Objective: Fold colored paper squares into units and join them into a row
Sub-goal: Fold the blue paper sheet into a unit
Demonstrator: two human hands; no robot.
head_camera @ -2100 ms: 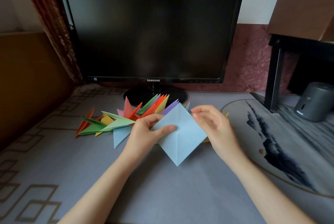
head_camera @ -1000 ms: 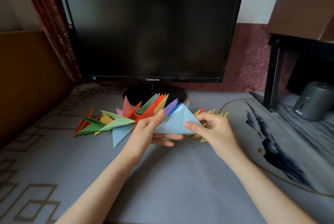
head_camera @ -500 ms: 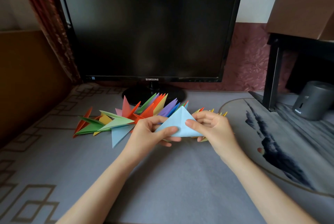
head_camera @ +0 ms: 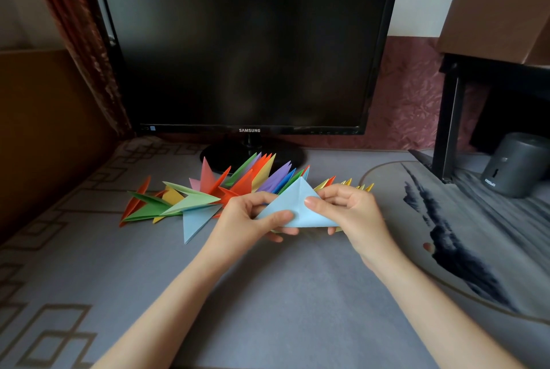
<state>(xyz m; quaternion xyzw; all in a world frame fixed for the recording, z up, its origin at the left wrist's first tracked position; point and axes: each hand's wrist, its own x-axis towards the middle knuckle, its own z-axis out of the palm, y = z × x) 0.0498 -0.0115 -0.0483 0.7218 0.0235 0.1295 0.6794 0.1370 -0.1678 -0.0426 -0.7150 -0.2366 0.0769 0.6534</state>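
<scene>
A light blue paper point(head_camera: 293, 205), folded into a triangle with its tip up, is held just above the desk. My left hand point(head_camera: 250, 220) pinches its lower left part, thumb on the front. My right hand point(head_camera: 348, 211) pinches its right side, thumb on the centre crease. Behind the hands lies a row of joined pointed units point(head_camera: 214, 190) in orange, green, yellow, red, purple and blue, running from the left to behind my right hand, where yellow tips point(head_camera: 361, 187) stick out.
A black monitor point(head_camera: 247, 47) on a round foot stands right behind the row. The grey patterned desk mat point(head_camera: 268, 294) lies under my arms. A black shelf leg point(head_camera: 446, 124) and a grey cylinder device point(head_camera: 512, 165) stand at the right.
The light blue sheet was an open diamond; it has been folded in half into a triangle. Both hands shifted their pinch onto the folded piece, which has stayed in place since.
</scene>
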